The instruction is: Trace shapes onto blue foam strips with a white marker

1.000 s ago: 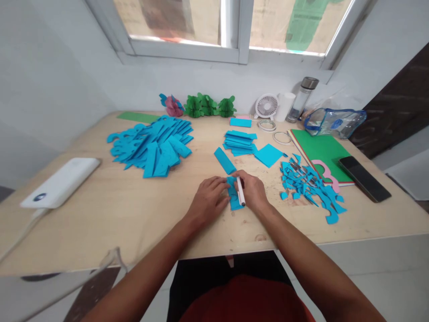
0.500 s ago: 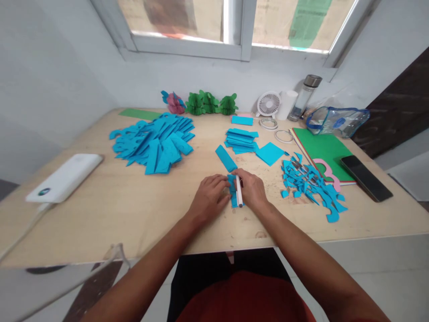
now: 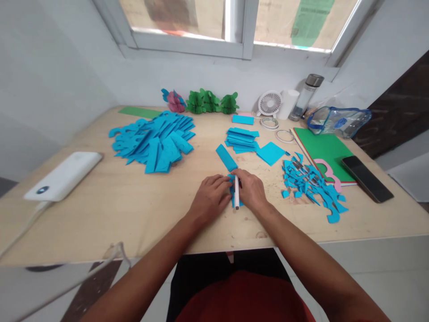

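My right hand (image 3: 252, 189) grips a white pen (image 3: 237, 193), whose dark end points back toward me. Its tip is hidden by my fingers, over a small piece of blue paper (image 3: 233, 202) on the table. My left hand (image 3: 212, 195) lies with fingers stretched out along the left edge of that piece, the fingertips touching it. Both hands cover much of the paper. Just beyond them lies a folded blue strip (image 3: 226, 157), its near end close to my right fingertips.
Cut blue shapes (image 3: 154, 141) form a big pile at left; folded blue strips (image 3: 241, 139) are stacked ahead. Blue scraps (image 3: 310, 181), a pink cutout (image 3: 326, 172) and a phone (image 3: 367, 178) lie right. A power bank (image 3: 63, 176) sits left, a fan (image 3: 270, 103) at the back.
The pen has swung slightly, its dark end shifting a little to the left. My left hand stays in place on the paper. The view has shifted slightly.
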`<state>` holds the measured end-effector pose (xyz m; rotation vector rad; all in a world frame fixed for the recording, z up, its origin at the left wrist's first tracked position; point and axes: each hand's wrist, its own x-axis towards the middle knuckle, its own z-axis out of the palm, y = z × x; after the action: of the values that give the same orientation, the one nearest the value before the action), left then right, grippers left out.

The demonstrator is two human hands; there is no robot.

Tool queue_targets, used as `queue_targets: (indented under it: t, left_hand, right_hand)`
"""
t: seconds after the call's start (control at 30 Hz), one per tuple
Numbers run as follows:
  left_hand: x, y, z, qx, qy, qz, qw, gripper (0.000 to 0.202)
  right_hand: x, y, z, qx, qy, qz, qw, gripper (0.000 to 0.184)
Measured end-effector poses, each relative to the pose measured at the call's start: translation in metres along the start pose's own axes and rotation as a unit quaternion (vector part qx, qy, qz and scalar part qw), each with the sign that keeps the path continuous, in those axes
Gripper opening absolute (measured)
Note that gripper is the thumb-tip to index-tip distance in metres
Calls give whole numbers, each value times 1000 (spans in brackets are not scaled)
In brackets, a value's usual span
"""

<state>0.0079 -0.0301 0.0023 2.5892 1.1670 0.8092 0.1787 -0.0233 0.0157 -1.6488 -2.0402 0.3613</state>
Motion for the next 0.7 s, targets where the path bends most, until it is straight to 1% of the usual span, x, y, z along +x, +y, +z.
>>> queue_targets:
  t: [0.13,0.37,0.7]
  left_hand:
    - [0,1,0,9,-2,3,1000,29]
    - [0,1,-1,18,-5,9,1000,27]
    - [1,0,1,28,15,18,999,22]
  right_hand:
    - [0,1,0,-4,0,-6,1000,37]
    - [-1,3,1,11,28,-22,999,35]
    - [-2,2,1,3,35,-35,999,40]
